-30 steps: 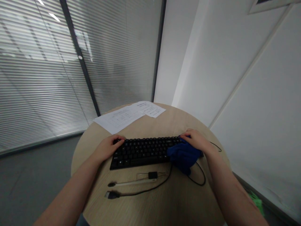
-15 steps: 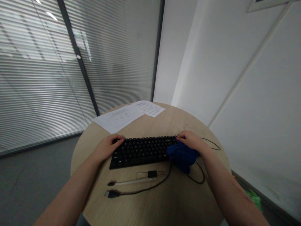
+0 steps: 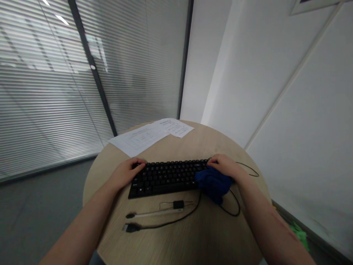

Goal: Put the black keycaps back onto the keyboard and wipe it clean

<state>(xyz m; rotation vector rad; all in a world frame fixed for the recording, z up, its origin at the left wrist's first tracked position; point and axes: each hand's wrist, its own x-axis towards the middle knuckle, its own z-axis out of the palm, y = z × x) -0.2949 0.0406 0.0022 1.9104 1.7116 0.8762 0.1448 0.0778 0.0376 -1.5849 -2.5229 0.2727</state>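
Observation:
A black keyboard [image 3: 168, 176] lies on the round wooden table, its long side facing me. My left hand [image 3: 129, 170] is closed on its upper left corner, thumb and fingers pinching the edge. At the opposite upper corner, my right hand [image 3: 222, 163] grips the keyboard with its fingertips. A crumpled blue cloth [image 3: 213, 184] rests over the keyboard's right end, below my right hand and partly under it; whether the palm presses on it is hidden.
In front of the keyboard lie a black piece with wire loops [image 3: 178, 204], a thin brush with a pale handle [image 3: 158, 212] and a cable's USB plug [image 3: 131, 227]. Printed papers [image 3: 143, 138] lie at the back of the table [image 3: 204, 143]. Walls and blinds stand behind.
Almost nothing differs. My right hand has shifted very slightly; both hands stay on the keyboard's corners, and the cloth lies where it was.

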